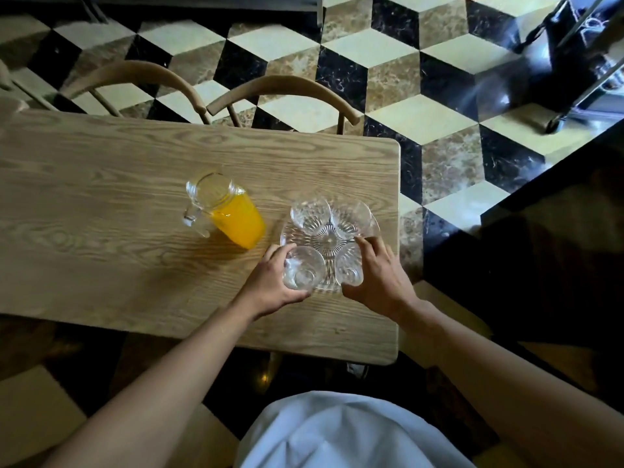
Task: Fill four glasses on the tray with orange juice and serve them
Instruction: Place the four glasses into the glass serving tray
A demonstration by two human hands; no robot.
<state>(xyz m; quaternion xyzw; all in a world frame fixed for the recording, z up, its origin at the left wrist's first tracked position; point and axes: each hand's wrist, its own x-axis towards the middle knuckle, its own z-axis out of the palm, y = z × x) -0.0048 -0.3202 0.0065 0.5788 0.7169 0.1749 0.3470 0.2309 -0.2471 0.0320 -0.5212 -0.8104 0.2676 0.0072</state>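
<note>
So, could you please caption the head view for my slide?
Both hands, left and right, hold empty glasses on the tray beside a juice jug.

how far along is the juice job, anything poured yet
Done: four glasses stand on the glass tray; the jug of juice waits left of it. In hand: left hand grips the near-left glass, right hand the near-right glass. Left: all four look empty, so pouring and serving remain.
</note>
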